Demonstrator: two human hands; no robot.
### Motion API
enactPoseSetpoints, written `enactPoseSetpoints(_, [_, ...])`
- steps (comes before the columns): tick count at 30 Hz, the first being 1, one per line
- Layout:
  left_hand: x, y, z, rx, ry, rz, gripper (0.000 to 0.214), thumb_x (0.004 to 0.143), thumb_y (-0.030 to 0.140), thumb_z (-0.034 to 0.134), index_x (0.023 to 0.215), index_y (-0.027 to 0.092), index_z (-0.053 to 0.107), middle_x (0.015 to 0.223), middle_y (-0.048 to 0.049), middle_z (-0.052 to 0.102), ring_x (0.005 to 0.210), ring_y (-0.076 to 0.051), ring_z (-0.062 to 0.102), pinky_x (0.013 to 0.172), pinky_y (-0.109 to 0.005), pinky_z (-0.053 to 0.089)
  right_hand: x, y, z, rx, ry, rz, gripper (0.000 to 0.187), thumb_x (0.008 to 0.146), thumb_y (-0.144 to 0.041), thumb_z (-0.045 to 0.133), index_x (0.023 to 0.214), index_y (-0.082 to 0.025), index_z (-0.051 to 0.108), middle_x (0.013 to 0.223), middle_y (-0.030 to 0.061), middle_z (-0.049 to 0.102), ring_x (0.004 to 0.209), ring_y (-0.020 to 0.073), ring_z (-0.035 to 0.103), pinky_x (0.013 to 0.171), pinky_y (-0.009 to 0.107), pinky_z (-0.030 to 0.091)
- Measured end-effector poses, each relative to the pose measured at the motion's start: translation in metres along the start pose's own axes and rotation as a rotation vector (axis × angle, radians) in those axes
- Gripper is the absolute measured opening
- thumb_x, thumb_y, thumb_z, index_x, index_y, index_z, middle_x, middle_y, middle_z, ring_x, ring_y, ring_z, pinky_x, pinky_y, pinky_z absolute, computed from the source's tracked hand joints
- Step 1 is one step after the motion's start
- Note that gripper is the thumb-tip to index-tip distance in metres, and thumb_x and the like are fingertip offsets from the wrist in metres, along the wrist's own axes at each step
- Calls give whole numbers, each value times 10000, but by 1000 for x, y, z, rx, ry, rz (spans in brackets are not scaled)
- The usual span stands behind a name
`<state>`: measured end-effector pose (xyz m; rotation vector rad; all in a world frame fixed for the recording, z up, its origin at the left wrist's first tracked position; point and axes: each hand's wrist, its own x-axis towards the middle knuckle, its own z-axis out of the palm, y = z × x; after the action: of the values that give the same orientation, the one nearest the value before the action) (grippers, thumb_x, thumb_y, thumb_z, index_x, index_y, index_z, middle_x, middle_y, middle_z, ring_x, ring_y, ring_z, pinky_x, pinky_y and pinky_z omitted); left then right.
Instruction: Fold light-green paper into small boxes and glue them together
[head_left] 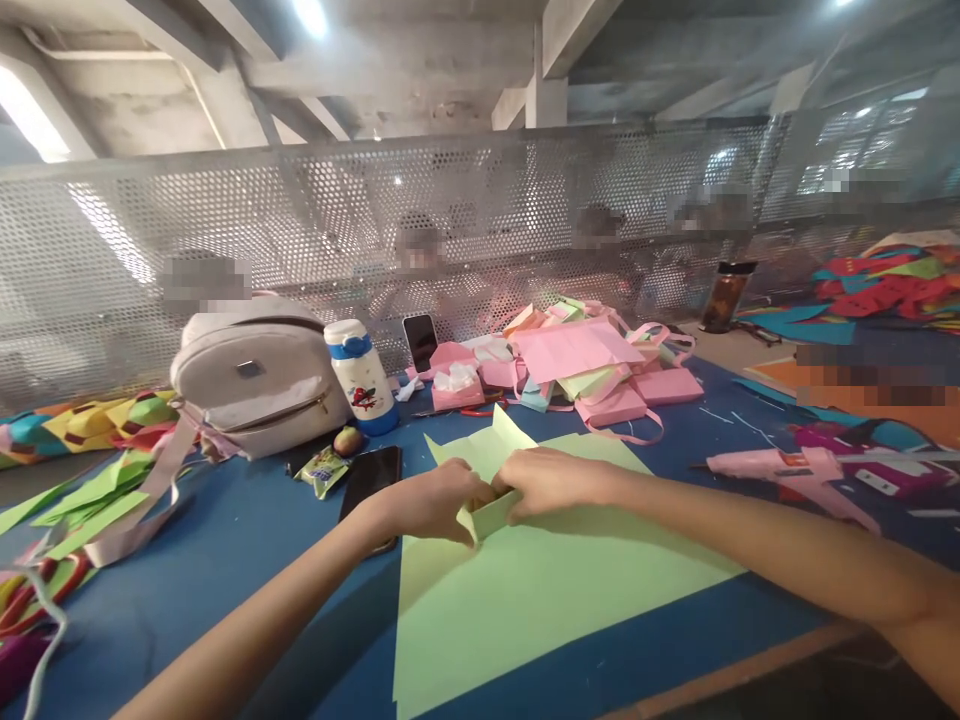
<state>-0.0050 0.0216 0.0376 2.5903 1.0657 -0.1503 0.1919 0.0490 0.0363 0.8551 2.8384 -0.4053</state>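
A large light-green paper sheet (517, 620) lies on the blue table. Above it, a smaller folded light-green paper piece (501, 515) has upright flaps and pointed corners. My left hand (442, 498) pinches the near left side of this folded piece. From the right, my right hand (546, 482) has its fingers closed on the same piece, thumb against the front flap. Some fingertips of both hands are hidden inside the fold. Beside my left wrist lies a black phone (373, 470), partly covered by the forearm.
Behind the hands is a heap of pink paper bags (581, 350). On the left stand a pale backpack (259, 385) and a white-and-blue bottle (364, 380), near a snack packet (324, 472). A pink glue gun (787, 465) lies right. A perforated metal screen (465, 180) closes the back.
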Motion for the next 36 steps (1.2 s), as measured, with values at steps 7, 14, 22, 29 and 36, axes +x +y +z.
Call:
enactPoseSetpoints(7, [4,-8,2,-44,18,92,188,709,88,786,855,188,723,838,-10,709,869,-193,607,716,-241,426,4,-4,4,31,17,49,173,796,-253,721,945,-169,751,841,70,740,805,231,671,542,260,265])
enactPoseSetpoints(14, [4,-11,4,-106,38,153,160,734,96,789,721,184,657,766,30,705,779,-151,591,845,-271,413,1,-3,5,-10,25,9,76,849,-221,676,854,-161,723,768,51,711,743,206,655,539,272,231])
enactPoseSetpoints(22, [2,8,9,40,88,-6,300,794,455,753,740,178,651,744,-23,663,804,-207,623,693,-258,421,-10,9,-8,-120,-35,44,73,780,-145,696,840,-165,731,768,50,715,749,197,634,536,279,217])
enactPoseSetpoints(29, [10,24,28,98,155,-334,84,735,211,761,798,198,706,784,-33,725,806,-232,666,702,-281,460,-12,10,-9,-160,-41,66,148,773,-83,633,861,-161,722,865,71,723,816,208,649,544,294,215])
enactPoseSetpoints(36, [8,20,22,-47,85,-411,143,766,284,721,890,216,739,853,-44,741,896,-253,668,734,-290,475,-10,22,-13,-75,5,55,178,702,-54,663,798,-188,730,828,33,723,811,196,658,548,276,220])
